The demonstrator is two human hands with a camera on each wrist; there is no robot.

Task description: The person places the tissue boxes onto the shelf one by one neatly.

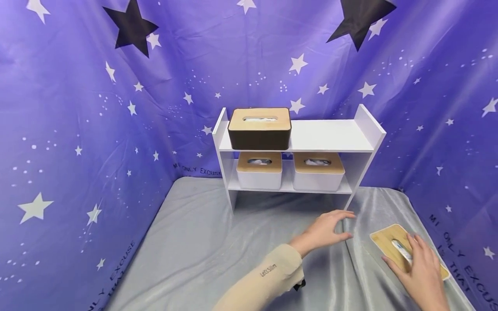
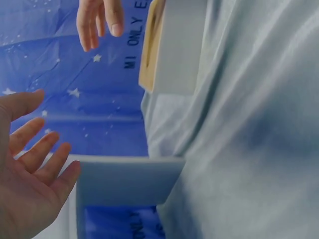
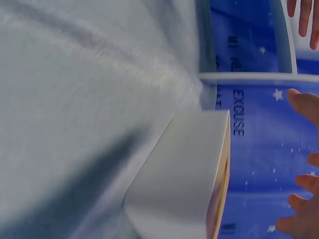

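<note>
A white tissue box (image 1: 383,242) with a wood-toned lid and tissue showing in its slot lies on the grey cloth at the right. My right hand (image 1: 424,270) is above this box, covering part of the lid in the head view. From the right wrist, the fingers (image 3: 304,181) appear spread and apart from the box (image 3: 174,174). My left hand (image 1: 324,229) hangs in the air in front of the shelf's right side, thumb and fingers parted, holding nothing. In the left wrist view its fingers (image 2: 50,164) are loosely extended.
A white two-tier shelf (image 1: 327,134) stands at the back. On its upper board sits a black tissue box (image 1: 260,139) with a wood-toned lid, at the left. Two white tissue boxes, one left (image 1: 259,179) and one right (image 1: 318,180), occupy the lower board. Starry purple fabric (image 1: 116,129) surrounds the cloth.
</note>
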